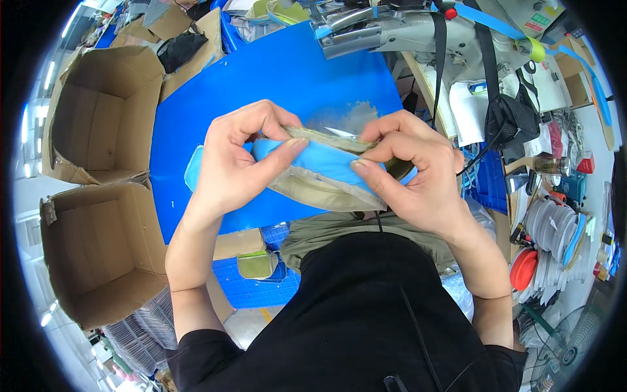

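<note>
Between my hands, above the blue tabletop, is a sewn fabric pouch [326, 161] with a light blue face and olive-green edges. My left hand [245, 153] pinches its left upper edge between thumb and fingers. On the right, my right hand [408, 160] grips the same edge with thumb and bent fingers. The stretch of seam between the two hands is held taut. Part of the pouch hangs below my fingers, and its inside is hidden. A pale pointed shape [339, 132] shows just behind the edge; I cannot tell what it is.
A blue table [261, 72] lies under my hands. Two open cardboard boxes, an upper one [98, 124] and a lower one [104, 255], stand at its left. A sewing machine [405, 36] is at the far right, with a black mesh bag [513, 117] hanging nearby. Rolls of tape [552, 228] stand farther right.
</note>
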### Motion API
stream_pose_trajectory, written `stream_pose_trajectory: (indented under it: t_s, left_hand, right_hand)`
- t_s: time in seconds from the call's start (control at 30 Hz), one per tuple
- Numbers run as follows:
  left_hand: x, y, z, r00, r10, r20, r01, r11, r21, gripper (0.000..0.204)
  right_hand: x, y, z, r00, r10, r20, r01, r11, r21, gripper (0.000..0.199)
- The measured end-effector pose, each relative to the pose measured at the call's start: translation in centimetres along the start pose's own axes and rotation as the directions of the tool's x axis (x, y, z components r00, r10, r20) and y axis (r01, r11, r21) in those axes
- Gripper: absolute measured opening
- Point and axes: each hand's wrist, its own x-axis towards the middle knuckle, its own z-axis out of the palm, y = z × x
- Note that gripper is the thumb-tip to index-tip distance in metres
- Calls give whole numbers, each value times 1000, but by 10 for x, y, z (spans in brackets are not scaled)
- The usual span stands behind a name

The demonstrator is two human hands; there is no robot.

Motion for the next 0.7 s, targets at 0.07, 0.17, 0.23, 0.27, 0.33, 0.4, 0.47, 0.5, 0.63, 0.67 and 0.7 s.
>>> stream_pose_trajectory:
  t_s: [0.07,0.17,0.23,0.27,0.33,0.4,0.47,0.5,0.63,0.67,0.7]
  left_hand:
    - [-4,0,3,1000,3,-25,-4,999,-34,22]
    - [-10,-2,4,998,37,-52,-39,999,-30,22]
    - [-12,-4,4,995,73,-63,-74,997,-11,23]
    - [-13,-4,4,993,91,-68,-92,996,-1,23]
    - [-14,-3,5,992,73,-103,-74,997,-5,21]
    - [-15,-3,5,990,65,-124,-67,998,-10,21]
    - [-16,-3,4,989,67,-132,-70,997,-16,21]
    - [-17,-2,4,990,75,-122,-76,997,-6,21]
    - [-18,0,1,991,80,-104,-80,997,6,23]
    - [-18,0,0,992,75,-105,-75,997,2,22]
    - [-18,0,0,992,71,-104,-72,997,-3,22]
  right_hand:
    - [0,-1,0,1000,8,-6,-9,1000,-11,10]
    - [0,-1,2,1000,0,-3,0,999,-37,12]
    - [0,-1,3,1000,-12,-4,12,999,-36,13]
    - [1,-1,3,1000,-23,-1,23,999,-46,14]
    - [1,0,4,999,-44,4,45,997,-67,16]
    - [2,0,4,999,-43,7,43,997,-70,18]
    - [3,0,5,999,-49,8,49,996,-73,20]
    - [4,0,6,998,-56,6,56,996,-76,20]
    - [6,0,8,998,-56,-6,56,997,-59,23]
    - [7,-1,8,999,-53,-1,52,997,-60,23]
    - [7,-1,8,999,-49,3,49,997,-60,23]
